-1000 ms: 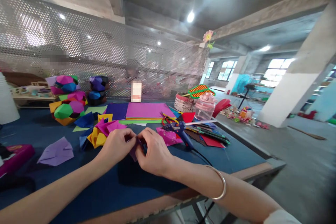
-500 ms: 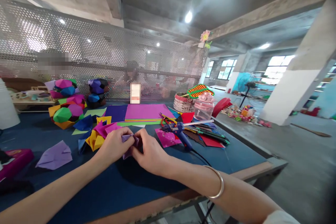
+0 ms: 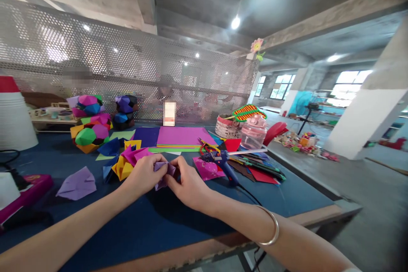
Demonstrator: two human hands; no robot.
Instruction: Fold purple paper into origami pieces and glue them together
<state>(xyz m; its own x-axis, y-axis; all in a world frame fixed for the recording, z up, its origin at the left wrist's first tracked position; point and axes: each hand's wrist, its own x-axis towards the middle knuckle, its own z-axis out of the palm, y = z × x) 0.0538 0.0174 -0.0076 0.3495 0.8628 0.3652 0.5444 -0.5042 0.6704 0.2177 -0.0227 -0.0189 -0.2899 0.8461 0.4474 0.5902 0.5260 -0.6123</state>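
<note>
Between my two hands is a small folded piece of purple paper [image 3: 162, 182], held just above the blue table. My left hand [image 3: 147, 175] pinches its left side, and the fingers of my right hand [image 3: 187, 182] close on its right side. The fingers partly cover the folds. Beyond my left hand lie folded paper pieces in magenta, yellow and blue [image 3: 123, 166]. Another folded purple paper piece [image 3: 78, 183] rests on the table to the left. Right of my hands lies a blue glue gun [image 3: 225, 165], its cord trailing to the front.
A stack of coloured paper [image 3: 186, 136] lies at the back. Faceted paper balls [image 3: 91, 134] are piled at the back left, near white cups [image 3: 19, 119]. A pink bottle [image 3: 253, 134], a basket [image 3: 228, 125], cutters and paper scraps [image 3: 263, 175] fill the right side.
The whole view has shifted slightly, so things appear farther right. Both hands stay on the purple paper, which has turned a little between the fingers.
</note>
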